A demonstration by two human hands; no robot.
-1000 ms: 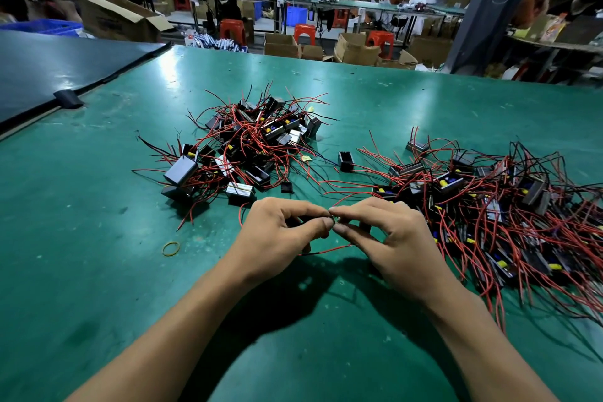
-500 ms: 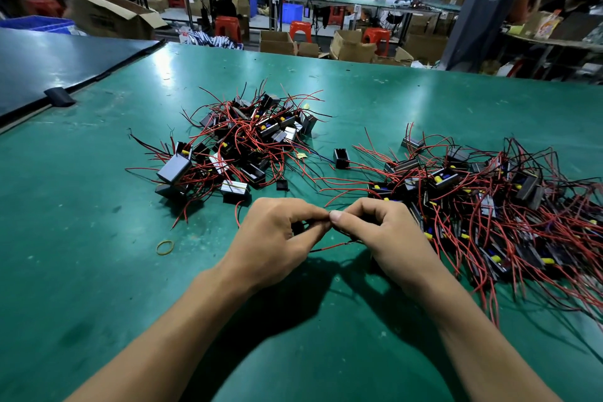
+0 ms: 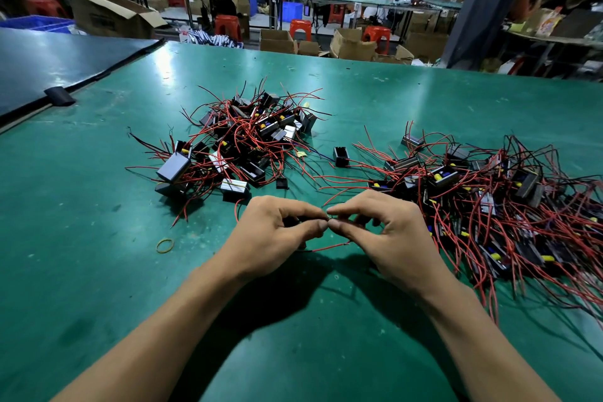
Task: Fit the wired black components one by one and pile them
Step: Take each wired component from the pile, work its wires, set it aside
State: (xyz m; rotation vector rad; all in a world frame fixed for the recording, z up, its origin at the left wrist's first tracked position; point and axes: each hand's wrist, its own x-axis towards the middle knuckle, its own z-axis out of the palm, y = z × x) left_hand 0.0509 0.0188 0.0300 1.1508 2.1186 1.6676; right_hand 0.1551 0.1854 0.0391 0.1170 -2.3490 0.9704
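At the table point(image 3: 98, 238), left hand point(image 3: 277, 235) and right hand point(image 3: 381, 235) around one small part point(image 3: 329, 218)

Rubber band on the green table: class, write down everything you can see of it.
The rubber band is a thin yellowish loop, rubber by its look, lying flat and slack on the green table. It sits left of the left hand, apart from it. Only the table touches it.
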